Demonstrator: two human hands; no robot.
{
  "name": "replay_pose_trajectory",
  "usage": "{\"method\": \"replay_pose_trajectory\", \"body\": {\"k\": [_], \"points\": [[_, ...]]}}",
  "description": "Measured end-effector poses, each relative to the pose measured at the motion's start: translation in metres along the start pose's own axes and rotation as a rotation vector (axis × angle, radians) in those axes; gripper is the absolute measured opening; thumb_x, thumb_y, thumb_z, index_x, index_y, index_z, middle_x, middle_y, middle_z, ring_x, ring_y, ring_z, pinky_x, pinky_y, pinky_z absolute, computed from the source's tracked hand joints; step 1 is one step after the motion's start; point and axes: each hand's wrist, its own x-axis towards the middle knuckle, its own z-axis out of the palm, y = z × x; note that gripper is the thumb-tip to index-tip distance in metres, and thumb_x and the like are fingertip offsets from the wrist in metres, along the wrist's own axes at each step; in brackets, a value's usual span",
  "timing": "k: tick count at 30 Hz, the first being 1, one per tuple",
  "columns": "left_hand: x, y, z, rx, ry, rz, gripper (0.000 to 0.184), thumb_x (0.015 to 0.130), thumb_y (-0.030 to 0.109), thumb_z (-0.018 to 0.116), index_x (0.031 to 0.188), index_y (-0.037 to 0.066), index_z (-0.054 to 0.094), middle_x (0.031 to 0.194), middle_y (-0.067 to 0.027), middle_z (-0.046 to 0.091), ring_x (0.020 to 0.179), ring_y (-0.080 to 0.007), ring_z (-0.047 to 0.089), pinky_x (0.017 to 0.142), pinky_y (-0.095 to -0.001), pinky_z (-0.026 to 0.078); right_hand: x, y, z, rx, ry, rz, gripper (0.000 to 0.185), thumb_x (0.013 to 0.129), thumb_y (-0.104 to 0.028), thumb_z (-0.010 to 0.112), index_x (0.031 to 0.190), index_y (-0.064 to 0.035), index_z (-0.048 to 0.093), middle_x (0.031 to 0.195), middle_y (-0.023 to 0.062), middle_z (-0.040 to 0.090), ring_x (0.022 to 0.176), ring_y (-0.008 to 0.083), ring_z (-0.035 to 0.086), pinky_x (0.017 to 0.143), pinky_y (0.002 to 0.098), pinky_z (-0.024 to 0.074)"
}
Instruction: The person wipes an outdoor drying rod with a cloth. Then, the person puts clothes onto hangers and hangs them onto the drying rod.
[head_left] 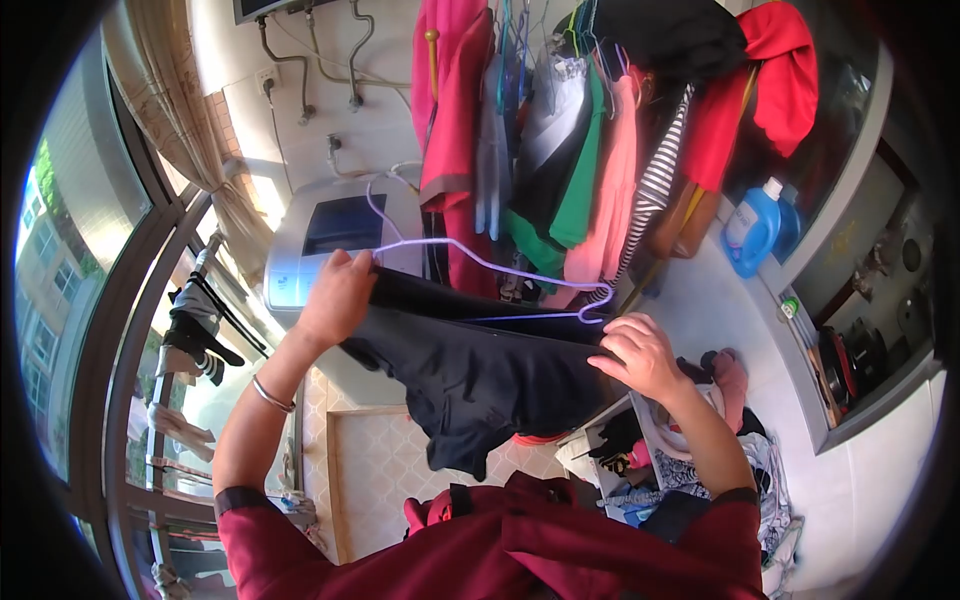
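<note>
Several hanging clothes (610,180), suspended close together overhead, presumably to dry without touching any surface below. To their right, the pale counter (705,300), reaching from the far bottle toward the near side; at the upper left, the washing machine (290,238), with a dark panel in its top. Along the counter's left edge, near side, a loose heap of laundry (770,480); on or below the surface, impossible to tell. Centrally, in mid-air left of that edge, the black garment (500,380), its upper opening stretched between two corners, probably for room inside, its lower part drooping in folds. Across this opening, tilted, the purple hanger (435,240): hook uppermost, left end beside the left hand, right end just above the fabric, lower bar partly within. At the counter's far end, by the window frame, an upright blue bottle (750,238). Left hand (335,300) raised from a bent elbow, fingers narrow, clamped on one corner of cloth. Right hand (645,355) slightly lower, forearm angled inward, fingers curled in a lighter pinch at the opposite corner. Smallest, around the left wrist, a thin bracelet (273,396).
</note>
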Motion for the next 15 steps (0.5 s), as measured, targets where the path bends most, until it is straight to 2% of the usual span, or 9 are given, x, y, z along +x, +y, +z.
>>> {"method": "replay_pose_trajectory", "body": {"k": [2, 4, 6, 7, 10, 11, 12, 14, 15], "points": [[0.003, -0.005, -0.002, 0.110, 0.119, 0.190, 0.010, 0.080, 0.007, 0.050, 0.086, 0.001, 0.044, 0.074, -0.0187, 0.051, 0.078, -0.0369, 0.049, 0.070, -0.0436, 0.040, 0.004, -0.002, -0.008, 0.019, 0.027, -0.061, 0.025, 0.064, -0.023, 0.072, 0.071, -0.0055, 0.056, 0.074, 0.0072, 0.056, 0.078, 0.0228, 0.056, 0.074, 0.0345, 0.0451], [0.001, -0.003, -0.007, 0.077, 0.081, 0.166, 0.011, 0.080, 0.008, 0.050, 0.086, 0.003, 0.043, 0.071, -0.0172, 0.051, 0.074, -0.0367, 0.050, 0.064, -0.0433, 0.041, 0.004, 0.003, -0.013, 0.004, 0.056, -0.072, 0.024, 0.064, -0.021, 0.072, 0.071, -0.0051, 0.055, 0.071, 0.0074, 0.056, 0.076, 0.0234, 0.056, 0.071, 0.0344, 0.0466], [-0.007, 0.000, -0.013, 0.035, -0.075, 0.281, 0.011, 0.080, 0.009, 0.050, 0.086, 0.004, 0.042, 0.070, -0.0159, 0.052, 0.067, -0.0364, 0.052, 0.057, -0.0427, 0.042, 0.000, 0.012, -0.018, 0.038, 0.099, -0.050, 0.024, 0.063, -0.017, 0.073, 0.070, -0.0047, 0.055, 0.071, 0.0079, 0.055, 0.073, 0.0245, 0.057, 0.067, 0.0345, 0.0475], [-0.011, 0.002, -0.013, 0.024, -0.036, 0.366, 0.012, 0.080, 0.010, 0.052, 0.086, 0.004, 0.043, 0.069, -0.0150, 0.053, 0.062, -0.0360, 0.053, 0.052, -0.0416, 0.043, 0.001, 0.014, -0.020, 0.054, 0.126, -0.064, 0.021, 0.064, -0.012, 0.072, 0.070, -0.0037, 0.054, 0.072, 0.0087, 0.055, 0.072, 0.0257, 0.057, 0.064, 0.0345, 0.0476], [-0.016, 0.019, -0.016, -0.062, -0.133, 0.415, 0.013, 0.080, 0.011, 0.054, 0.089, 0.005, 0.046, 0.070, -0.0155, 0.055, 0.065, -0.0357, 0.054, 0.054, -0.0412, 0.044, 0.018, 0.009, -0.028, 0.123, 0.188, -0.018, 0.018, 0.067, -0.009, 0.070, 0.070, -0.0024, 0.053, 0.072, 0.0098, 0.056, 0.073, 0.0270, 0.056, 0.065, 0.0344, 0.0470], [-0.017, 0.025, -0.018, -0.173, -0.185, 0.340, 0.013, 0.079, 0.005, 0.057, 0.089, 0.001, 0.051, 0.075, -0.0158, 0.055, 0.063, -0.0307, 0.053, 0.057, -0.0354, 0.043, 0.025, 0.006, -0.028, 0.216, 0.114, 0.055, 0.016, 0.070, -0.009, 0.067, 0.072, -0.0020, 0.053, 0.082, 0.0119, 0.055, 0.081, 0.0284, 0.055, 0.071, 0.0351, 0.0452], [-0.017, 0.030, -0.023, -0.170, -0.185, 0.336, 0.013, 0.079, 0.005, 0.057, 0.089, 0.001, 0.051, 0.075, -0.0158, 0.055, 0.063, -0.0307, 0.053, 0.057, -0.0354, 0.043, 0.034, 0.007, -0.028, 0.274, 0.012, 0.038, 0.021, 0.072, -0.011, 0.066, 0.087, -0.0023, 0.054, 0.096, 0.0136, 0.053, 0.091, 0.0289, 0.052, 0.080, 0.0357, 0.0421], [-0.014, 0.036, -0.034, -0.477, -0.178, 0.266, 0.011, 0.083, 0.010, 0.054, 0.089, 0.001, 0.054, 0.065, -0.0135, 0.050, 0.055, -0.0229, 0.048, 0.053, -0.0308, 0.041, 0.044, 0.000, -0.024, 0.282, 0.016, 0.205, 0.036, 0.075, -0.015, 0.064, 0.106, -0.0040, 0.050, 0.106, 0.0131, 0.049, 0.100, 0.0284, 0.049, 0.086, 0.0350, 0.0390], [-0.015, 0.035, -0.037, -0.534, -0.195, 0.225, 0.011, 0.084, 0.009, 0.054, 0.088, -0.001, 0.055, 0.065, -0.0110, 0.047, 0.058, -0.0162, 0.041, 0.056, -0.0272, 0.039, 0.046, 0.008, -0.025, 0.325, -0.011, 0.213, 0.045, 0.078, -0.017, 0.062, 0.117, -0.0050, 0.044, 0.110, 0.0119, 0.048, 0.103, 0.0268, 0.049, 0.087, 0.0334, 0.0398]]}}
